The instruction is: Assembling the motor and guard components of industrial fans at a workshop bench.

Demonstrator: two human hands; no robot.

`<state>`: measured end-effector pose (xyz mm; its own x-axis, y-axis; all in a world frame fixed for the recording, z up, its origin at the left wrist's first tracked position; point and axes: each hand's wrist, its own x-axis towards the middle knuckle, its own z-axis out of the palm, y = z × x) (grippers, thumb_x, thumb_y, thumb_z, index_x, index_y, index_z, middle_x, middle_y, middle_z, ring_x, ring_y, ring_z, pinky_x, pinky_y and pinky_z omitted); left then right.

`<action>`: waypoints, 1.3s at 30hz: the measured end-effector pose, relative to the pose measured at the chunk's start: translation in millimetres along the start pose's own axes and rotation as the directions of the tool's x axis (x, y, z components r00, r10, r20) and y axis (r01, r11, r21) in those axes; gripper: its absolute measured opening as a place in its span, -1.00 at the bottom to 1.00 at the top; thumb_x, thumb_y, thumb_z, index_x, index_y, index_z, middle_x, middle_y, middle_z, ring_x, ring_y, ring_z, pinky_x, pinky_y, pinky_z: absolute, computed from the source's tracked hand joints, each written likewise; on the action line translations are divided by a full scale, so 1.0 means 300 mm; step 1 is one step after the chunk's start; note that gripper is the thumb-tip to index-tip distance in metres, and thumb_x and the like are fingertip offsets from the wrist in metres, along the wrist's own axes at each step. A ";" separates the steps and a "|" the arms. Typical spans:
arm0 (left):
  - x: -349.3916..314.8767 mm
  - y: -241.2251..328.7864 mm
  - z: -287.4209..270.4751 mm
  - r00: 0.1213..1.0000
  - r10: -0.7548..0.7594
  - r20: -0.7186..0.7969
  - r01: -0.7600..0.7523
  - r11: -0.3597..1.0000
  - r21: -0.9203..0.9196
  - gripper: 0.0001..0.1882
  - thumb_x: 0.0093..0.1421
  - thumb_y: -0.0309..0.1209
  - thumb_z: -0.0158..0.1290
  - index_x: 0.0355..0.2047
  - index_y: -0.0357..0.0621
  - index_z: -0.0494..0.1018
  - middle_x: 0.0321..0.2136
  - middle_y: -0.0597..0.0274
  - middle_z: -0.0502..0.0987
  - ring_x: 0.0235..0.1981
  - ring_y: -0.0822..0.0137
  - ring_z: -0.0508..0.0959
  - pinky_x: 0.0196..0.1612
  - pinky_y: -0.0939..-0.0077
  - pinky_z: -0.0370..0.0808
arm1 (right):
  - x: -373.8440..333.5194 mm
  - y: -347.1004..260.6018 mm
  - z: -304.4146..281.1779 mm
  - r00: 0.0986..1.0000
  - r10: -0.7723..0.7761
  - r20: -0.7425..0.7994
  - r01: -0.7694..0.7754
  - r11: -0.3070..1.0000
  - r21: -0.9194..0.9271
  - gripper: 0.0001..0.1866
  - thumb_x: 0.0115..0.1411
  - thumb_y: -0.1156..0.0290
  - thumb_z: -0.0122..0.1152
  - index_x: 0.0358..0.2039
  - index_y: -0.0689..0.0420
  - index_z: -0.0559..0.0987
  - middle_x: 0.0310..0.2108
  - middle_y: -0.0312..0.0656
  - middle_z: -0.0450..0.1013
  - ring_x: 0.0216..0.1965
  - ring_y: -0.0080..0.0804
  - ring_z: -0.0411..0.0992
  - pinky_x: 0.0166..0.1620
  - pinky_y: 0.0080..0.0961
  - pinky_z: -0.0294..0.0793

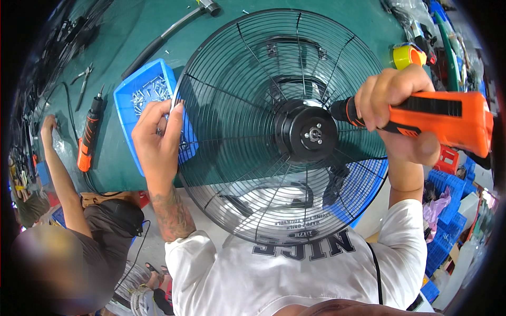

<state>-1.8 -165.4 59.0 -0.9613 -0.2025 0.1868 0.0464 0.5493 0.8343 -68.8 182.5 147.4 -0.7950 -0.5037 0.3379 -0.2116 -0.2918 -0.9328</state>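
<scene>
A round black wire fan guard stands in front of me, with a black motor at its centre. My left hand is closed at the guard's left rim, which runs between thumb and index finger. Under that hand sits a blue bin of loose screws. My right hand grips an orange and black power screwdriver. The tool's dark nose points left, close beside the motor; its tip is hidden from sight.
On the green table lie a hammer, pliers and another orange electric screwdriver. Yellow tape sits at the far right. A co-worker's arm reaches in at left. Blue crates stand at right.
</scene>
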 end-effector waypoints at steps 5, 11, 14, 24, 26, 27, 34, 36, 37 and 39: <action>-0.001 0.038 -0.006 0.991 0.082 -0.104 -0.069 0.990 0.125 -0.78 0.16 -0.54 0.24 -0.16 -0.30 0.61 -0.42 0.25 0.53 -0.61 0.53 0.20 -0.50 0.59 0.21 | 0.004 -0.002 0.003 1.000 -0.001 -0.016 0.002 0.999 0.032 -0.29 0.08 -0.24 0.40 -0.17 0.20 0.44 -0.53 -0.24 0.40 -0.54 -0.46 0.39 -0.45 -0.52 0.40; -0.068 0.148 -0.042 0.954 0.235 -0.187 -0.188 0.952 0.240 -0.76 0.18 -0.61 0.18 -0.12 -0.22 0.62 -0.34 0.16 0.59 -0.52 0.43 0.45 -0.50 0.58 0.36 | 0.008 -0.169 -0.035 0.975 -0.218 0.039 0.218 0.976 0.002 -0.34 0.14 -0.23 0.15 -0.05 0.14 0.45 -0.47 -0.32 0.37 -0.52 -0.52 0.34 -0.34 -0.43 0.35; -0.124 0.279 -0.017 0.953 0.301 0.023 -0.302 0.953 0.032 -0.71 0.15 -0.69 0.13 -0.11 -0.25 0.62 -0.27 0.15 0.65 -0.51 0.50 0.48 -0.50 0.66 0.35 | -0.009 -0.306 -0.036 0.949 -0.310 0.051 0.309 0.951 0.022 -0.30 0.13 -0.26 0.12 0.02 0.09 0.45 -0.46 -0.35 0.36 -0.49 -0.50 0.33 -0.26 -0.45 0.31; -0.201 0.392 0.092 0.747 0.536 0.393 -0.449 0.843 -0.296 -0.76 0.12 -0.59 0.24 -0.18 -0.29 0.51 -0.48 0.13 0.50 -0.58 0.14 0.53 -0.54 0.32 0.45 | -0.025 -0.285 0.150 0.955 -0.266 0.130 0.265 0.964 0.024 -0.30 0.14 -0.26 0.10 0.04 0.09 0.45 -0.45 -0.34 0.36 -0.48 -0.50 0.33 -0.24 -0.45 0.30; -0.205 0.388 0.104 0.758 0.563 0.329 -0.468 0.821 -0.327 -0.78 0.12 -0.58 0.25 -0.22 -0.30 0.50 -0.48 0.13 0.50 -0.57 0.15 0.54 -0.54 0.33 0.45 | -0.004 -0.288 0.166 0.955 -0.259 0.146 0.257 0.966 0.028 -0.30 0.14 -0.26 0.10 0.04 0.09 0.45 -0.45 -0.34 0.36 -0.48 -0.50 0.33 -0.24 -0.45 0.30; -0.203 0.385 0.107 0.756 0.564 0.331 -0.468 0.820 -0.329 -0.78 0.12 -0.58 0.25 -0.22 -0.30 0.50 -0.48 0.13 0.50 -0.57 0.15 0.54 -0.54 0.33 0.45 | 0.013 -0.250 0.216 0.955 -0.255 0.152 0.253 0.967 0.028 -0.30 0.14 -0.26 0.10 0.04 0.09 0.45 -0.45 -0.34 0.36 -0.48 -0.50 0.33 -0.24 -0.45 0.30; -0.215 0.379 0.099 0.784 0.537 0.310 -0.457 0.839 -0.297 -0.78 0.08 -0.61 0.27 -0.24 -0.32 0.54 -0.45 0.07 0.57 -0.55 0.16 0.59 -0.53 0.41 0.48 | 0.016 -0.262 0.197 0.949 -0.218 0.230 0.213 0.976 0.044 -0.29 0.15 -0.26 0.09 0.06 0.08 0.45 -0.44 -0.34 0.36 -0.47 -0.50 0.33 -0.23 -0.45 0.29; -0.215 0.379 0.097 0.791 0.521 0.320 -0.435 0.847 -0.305 -0.78 0.08 -0.62 0.27 -0.24 -0.31 0.54 -0.45 0.06 0.58 -0.54 0.15 0.59 -0.52 0.40 0.49 | 0.004 -0.278 0.189 0.945 -0.207 0.252 0.202 0.978 0.045 -0.29 0.15 -0.26 0.09 0.06 0.08 0.45 -0.44 -0.34 0.36 -0.47 -0.49 0.33 -0.23 -0.45 0.29; -0.212 0.379 0.096 0.797 0.508 0.327 -0.426 0.856 -0.291 -0.77 0.07 -0.62 0.27 -0.24 -0.31 0.54 -0.44 0.06 0.58 -0.54 0.14 0.59 -0.51 0.40 0.50 | -0.015 -0.292 0.201 0.943 -0.203 0.263 0.198 0.979 0.046 -0.29 0.15 -0.26 0.09 0.06 0.08 0.45 -0.44 -0.34 0.36 -0.47 -0.49 0.33 -0.22 -0.45 0.29; -0.210 0.373 0.096 0.804 0.494 0.332 -0.417 0.865 -0.278 -0.76 0.07 -0.63 0.28 -0.24 -0.30 0.54 -0.44 0.06 0.58 -0.54 0.13 0.60 -0.50 0.40 0.51 | -0.016 -0.296 0.212 0.939 -0.194 0.286 0.188 0.981 0.047 -0.29 0.15 -0.26 0.09 0.07 0.08 0.45 -0.44 -0.34 0.36 -0.47 -0.49 0.33 -0.22 -0.46 0.29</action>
<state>56.0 -67.7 125.6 -0.8398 0.3778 0.3899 0.5165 0.3346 0.7882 -10.2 159.1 236.6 -0.5429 -0.6484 0.5337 -0.3306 -0.4191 -0.8456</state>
